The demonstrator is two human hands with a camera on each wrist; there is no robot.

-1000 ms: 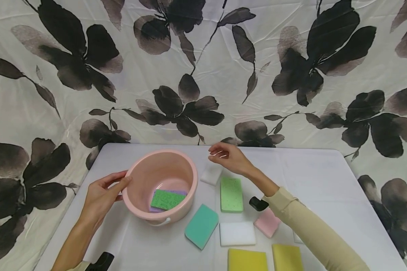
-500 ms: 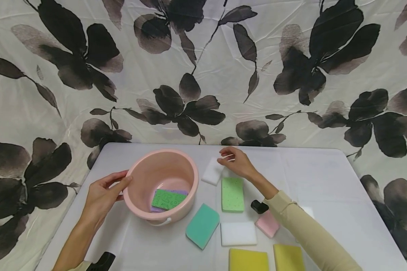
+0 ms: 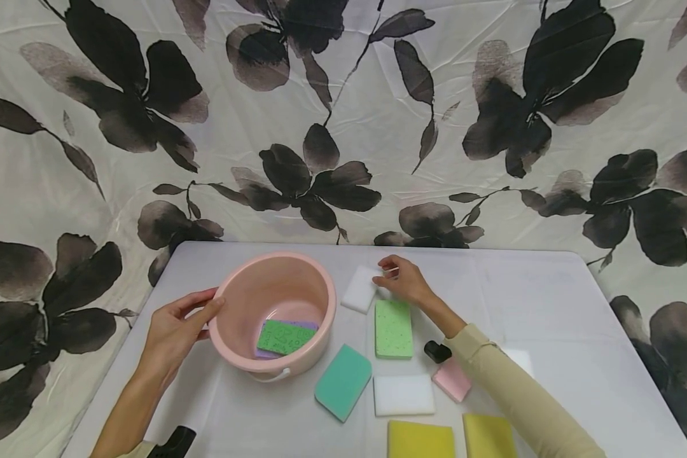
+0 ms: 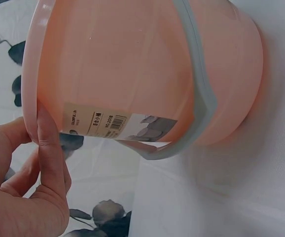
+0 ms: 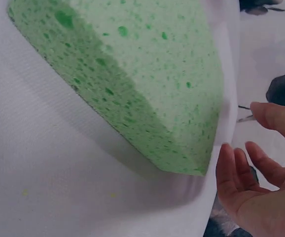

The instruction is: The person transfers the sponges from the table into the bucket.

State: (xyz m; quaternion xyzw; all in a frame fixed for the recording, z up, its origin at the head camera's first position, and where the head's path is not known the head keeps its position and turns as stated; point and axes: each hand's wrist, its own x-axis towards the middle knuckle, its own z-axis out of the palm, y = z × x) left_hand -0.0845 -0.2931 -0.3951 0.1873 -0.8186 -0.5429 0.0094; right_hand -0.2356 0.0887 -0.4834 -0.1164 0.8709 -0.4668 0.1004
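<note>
My left hand (image 3: 174, 321) pinches the rim of a pink bucket (image 3: 229, 346) at its left side, the thumb on one face of the wall and fingers on the other. Inside the bucket a green sponge (image 3: 286, 337) lies over a purple sponge (image 3: 306, 325). My right hand (image 3: 403, 280) hovers by the right end of a white sponge (image 3: 359, 289), its fingers loosely bent and holding nothing. Below that hand lies a light green sponge (image 3: 394, 331), large in the right wrist view with the hand (image 5: 266, 187) beyond its end. Contact with the white sponge cannot be made out.
A teal sponge (image 3: 343, 383), another white sponge (image 3: 404, 395), a pink sponge (image 3: 452, 380) and two yellow sponges (image 3: 420, 440) lie on the white table (image 3: 549, 305). A white piece (image 3: 520, 360) is partly hidden by the right sleeve. Floral cloth hangs behind.
My right hand has moved right and slightly down, away from the bucket, uncovering more of the white sponge beside it. The left hand keeps its hold on the bucket.
</note>
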